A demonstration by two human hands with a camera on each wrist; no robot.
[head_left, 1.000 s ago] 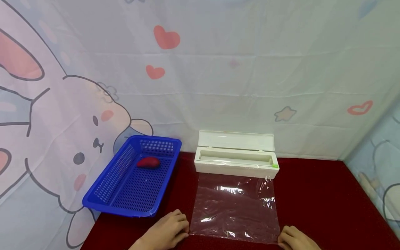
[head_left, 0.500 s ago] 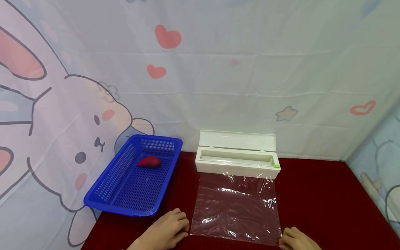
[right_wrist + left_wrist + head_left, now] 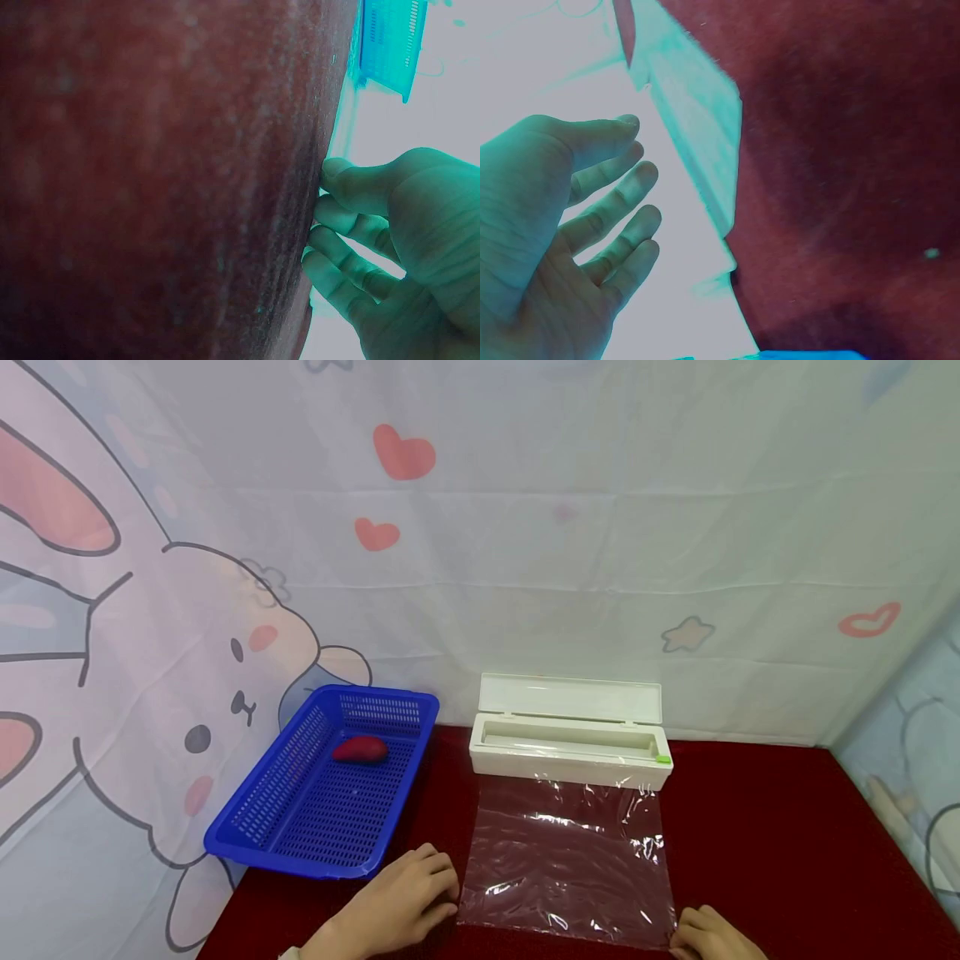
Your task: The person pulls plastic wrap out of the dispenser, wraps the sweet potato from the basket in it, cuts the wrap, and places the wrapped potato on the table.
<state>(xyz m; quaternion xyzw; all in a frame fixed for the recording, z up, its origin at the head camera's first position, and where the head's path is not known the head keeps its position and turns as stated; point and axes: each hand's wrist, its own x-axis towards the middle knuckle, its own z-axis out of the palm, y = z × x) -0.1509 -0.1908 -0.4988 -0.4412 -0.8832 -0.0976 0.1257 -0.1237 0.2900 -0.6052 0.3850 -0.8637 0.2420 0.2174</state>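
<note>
A sheet of clear plastic wrap lies spread over the red cloth, running forward from a white wrap dispenser with its lid raised. My left hand hovers just beside the near left corner of the wrap. In the left wrist view, the left hand has its thumb and fingers apart with nothing between them. At the near right corner, my right hand pinches the edge of the wrap. Seen in the right wrist view, the right hand has its fingertips down at the cloth; the thin film is hard to make out there.
To the left stands a blue plastic basket, holding a red mango-shaped fruit. A green slider sits at the right end of the dispenser. Behind the red-covered table hangs a printed cloth backdrop.
My left hand has lifted slightly up and away from the near left corner of the wrap. My right hand stays at its corner. Basket and dispenser have not moved.
</note>
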